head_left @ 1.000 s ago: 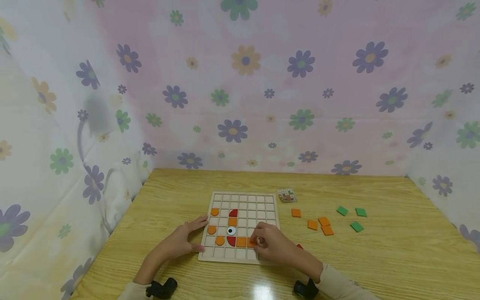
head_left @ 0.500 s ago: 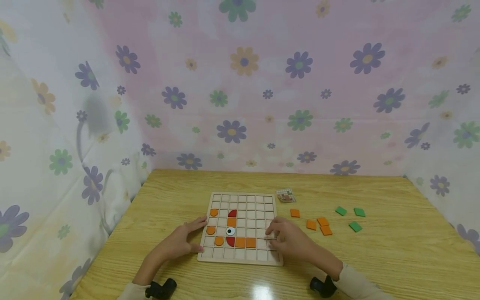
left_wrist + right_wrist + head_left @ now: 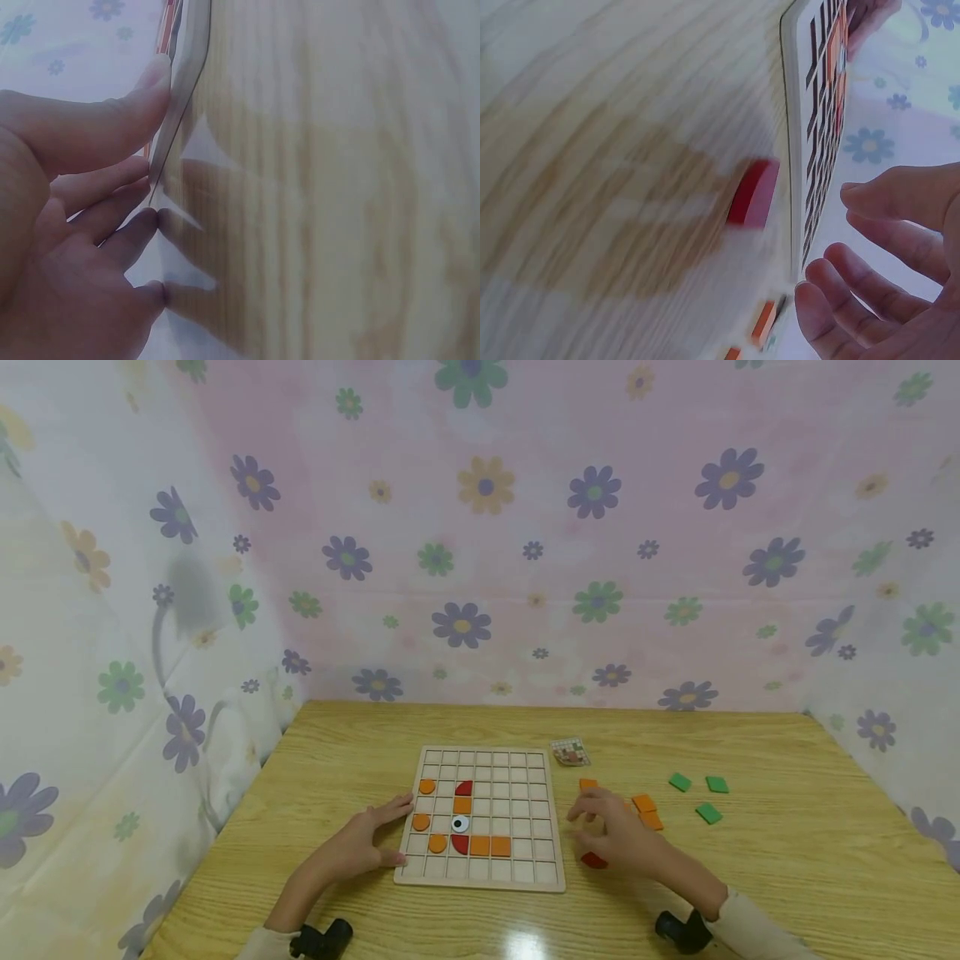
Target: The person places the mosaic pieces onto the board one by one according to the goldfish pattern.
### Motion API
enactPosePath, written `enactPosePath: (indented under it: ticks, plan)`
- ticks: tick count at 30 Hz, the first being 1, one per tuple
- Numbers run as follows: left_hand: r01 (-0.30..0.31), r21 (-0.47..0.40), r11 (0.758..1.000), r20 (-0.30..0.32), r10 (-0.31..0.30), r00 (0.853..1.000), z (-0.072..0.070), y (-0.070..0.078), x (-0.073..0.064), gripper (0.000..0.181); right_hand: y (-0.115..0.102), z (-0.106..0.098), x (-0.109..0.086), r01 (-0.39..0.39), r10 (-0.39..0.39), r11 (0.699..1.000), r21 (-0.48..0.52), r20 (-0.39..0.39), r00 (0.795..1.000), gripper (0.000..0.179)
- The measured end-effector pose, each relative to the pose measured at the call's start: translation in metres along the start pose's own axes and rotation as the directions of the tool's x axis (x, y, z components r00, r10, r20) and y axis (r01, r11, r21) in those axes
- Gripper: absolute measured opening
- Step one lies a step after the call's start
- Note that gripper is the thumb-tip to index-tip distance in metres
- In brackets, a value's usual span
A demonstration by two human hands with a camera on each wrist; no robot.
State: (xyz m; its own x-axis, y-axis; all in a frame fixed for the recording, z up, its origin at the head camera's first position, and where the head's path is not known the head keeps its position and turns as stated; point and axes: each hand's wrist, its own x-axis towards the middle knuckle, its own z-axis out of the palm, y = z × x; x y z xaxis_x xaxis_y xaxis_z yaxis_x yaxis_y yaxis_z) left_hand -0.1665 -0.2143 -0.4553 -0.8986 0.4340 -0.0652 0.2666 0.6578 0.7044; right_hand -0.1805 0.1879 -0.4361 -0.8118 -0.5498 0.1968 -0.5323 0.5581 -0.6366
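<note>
A wooden grid board [image 3: 480, 886] lies on the table. It carries orange discs [image 3: 437, 843], orange square tiles [image 3: 501, 846], two red quarter-round tiles [image 3: 460, 845] and a white eye disc [image 3: 460, 824]. My left hand [image 3: 360, 842] touches the board's left edge with thumb and fingertips, fingers extended. Right of the board hovers my right hand [image 3: 618, 832], its fingers loosely bent and holding nothing in the right wrist view. Beneath it on the table lies another red quarter-round tile [image 3: 756, 193], partly hidden by the hand in the head view.
Several loose orange squares [image 3: 643, 802] lie beyond the right hand, some partly covered by it. Further right are green diamond-like tiles [image 3: 708, 813]. A small printed pattern card [image 3: 570, 752] sits by the board's far right corner. Flowered cloth [image 3: 480, 568] surrounds the table.
My right hand has let go of an orange square, now at the end of the board's lower row, and moved right, off the board to above the red tile. The left hand stays put.
</note>
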Motion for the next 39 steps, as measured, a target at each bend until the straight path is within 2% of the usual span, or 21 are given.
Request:
enactPosePath:
  ticks: [4, 12, 17, 24, 29, 34, 39]
  plan:
    - [-0.003, -0.005, 1.000, 0.005, 0.003, 1.000, 0.000, 0.001, 0.000, 0.074, 0.007, -0.008, -0.005, -0.018, 0.018, 1.000, -0.013, -0.019, 1.000, 0.012]
    - [-0.004, -0.004, 1.000, 0.010, 0.004, 1.000, -0.001, 0.001, -0.001, 0.074, 0.018, -0.026, -0.019, -0.039, 0.034, 0.993, -0.110, -0.048, 0.998, 0.015]
    - [-0.009, -0.010, 1.000, 0.015, 0.009, 1.000, -0.001, 0.000, -0.001, 0.074, 0.030, -0.033, -0.026, -0.061, 0.055, 0.992, -0.110, -0.052, 0.997, 0.015]
    - [0.000, -0.011, 1.000, 0.017, 0.000, 1.000, -0.001, 0.000, 0.000, 0.075, 0.045, -0.041, -0.038, -0.066, 0.053, 0.989, -0.132, -0.098, 0.994, 0.016]
    - [0.009, -0.013, 1.000, 0.019, -0.009, 1.000, -0.001, 0.000, 0.000, 0.075, 0.056, -0.045, -0.045, -0.101, 0.091, 0.986, -0.134, -0.082, 0.992, 0.015]
    - [0.014, -0.019, 1.000, 0.018, -0.013, 1.000, -0.001, 0.000, 0.000, 0.075, 0.066, -0.045, -0.049, -0.093, 0.081, 0.985, -0.146, -0.090, 0.993, 0.017]
    - [0.011, -0.019, 1.000, 0.015, -0.011, 1.000, -0.001, 0.001, 0.000, 0.075, 0.067, -0.046, -0.050, -0.099, 0.089, 0.987, -0.126, -0.077, 0.993, 0.017]
